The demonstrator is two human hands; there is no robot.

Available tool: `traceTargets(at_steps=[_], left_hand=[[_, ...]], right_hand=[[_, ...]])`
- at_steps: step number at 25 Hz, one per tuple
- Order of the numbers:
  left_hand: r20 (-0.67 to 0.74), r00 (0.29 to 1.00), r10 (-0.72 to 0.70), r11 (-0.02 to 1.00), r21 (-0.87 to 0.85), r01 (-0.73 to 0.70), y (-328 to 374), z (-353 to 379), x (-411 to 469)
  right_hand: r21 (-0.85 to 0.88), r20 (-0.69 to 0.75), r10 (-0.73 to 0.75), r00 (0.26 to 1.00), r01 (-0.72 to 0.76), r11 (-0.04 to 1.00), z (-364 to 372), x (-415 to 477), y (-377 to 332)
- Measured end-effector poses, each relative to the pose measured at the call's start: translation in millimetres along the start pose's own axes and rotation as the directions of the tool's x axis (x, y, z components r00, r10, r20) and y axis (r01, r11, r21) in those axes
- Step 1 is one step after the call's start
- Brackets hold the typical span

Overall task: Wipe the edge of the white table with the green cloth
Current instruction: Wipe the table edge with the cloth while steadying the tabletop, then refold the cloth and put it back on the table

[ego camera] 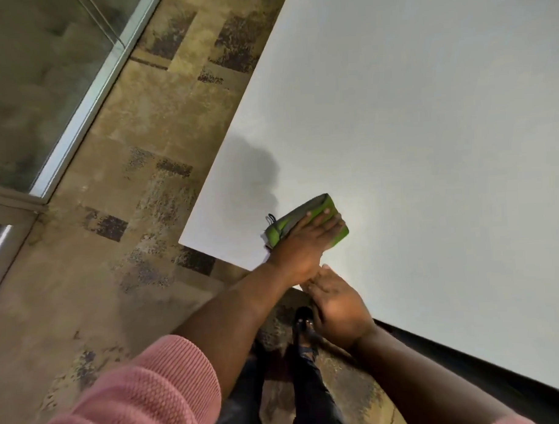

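The white table (411,118) fills the right of the head view, its near corner at the lower left. A folded green cloth (310,210) lies flat on the table close to that corner and the near edge. My left hand (304,246) presses down on the cloth with the fingers spread over it. My right hand (335,305) rests on the table's near edge just behind the left wrist, fingers curled over the edge, holding nothing that I can see.
Mottled brown carpet (137,172) covers the floor left of the table. A glass wall with a metal frame (87,101) runs along the far left. My dark trousers and a shoe (302,319) show below the table edge.
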State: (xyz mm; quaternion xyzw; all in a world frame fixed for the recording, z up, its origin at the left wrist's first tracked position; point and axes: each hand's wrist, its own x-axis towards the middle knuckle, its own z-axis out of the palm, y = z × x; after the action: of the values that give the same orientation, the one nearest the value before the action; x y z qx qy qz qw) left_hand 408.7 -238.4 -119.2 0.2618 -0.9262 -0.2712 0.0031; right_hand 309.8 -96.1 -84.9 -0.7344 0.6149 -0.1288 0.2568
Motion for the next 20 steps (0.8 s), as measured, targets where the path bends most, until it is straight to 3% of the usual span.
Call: traceTargets(at_steps=[3,8,11,14,17,20], left_hand=[[0.084,0.996,0.031,0.999,0.031,-0.034,5,-7,-23],[0.329,0.943,0.043,0.979,0.175,-0.105,11,-39,-56],[0.443,0.896,0.045,0.953,0.25,-0.172,3,-63,-75],[0.523,0.849,0.074,0.953,0.214,-0.215,-14,-84,-87],[0.404,0.91,0.096,0.954,0.224,-0.2,-29,-95,-96],[0.226,0.974,-0.028,0.967,0.252,-0.03,-44,-103,-95]], right_hand=[[-0.072,0.083,0.035,0.996,-0.029,0.997,-31,-5,-13],[-0.11,-0.022,0.317,0.948,-0.318,0.942,-78,-14,-11],[-0.121,0.014,0.403,0.915,-0.398,0.909,-89,-14,-9],[-0.078,-0.025,0.459,0.888,-0.459,0.885,-84,3,-20],[-0.005,-0.087,0.48,0.873,-0.482,0.876,-73,24,-43],[0.033,-0.101,0.502,0.859,-0.501,0.865,-60,48,-62]])
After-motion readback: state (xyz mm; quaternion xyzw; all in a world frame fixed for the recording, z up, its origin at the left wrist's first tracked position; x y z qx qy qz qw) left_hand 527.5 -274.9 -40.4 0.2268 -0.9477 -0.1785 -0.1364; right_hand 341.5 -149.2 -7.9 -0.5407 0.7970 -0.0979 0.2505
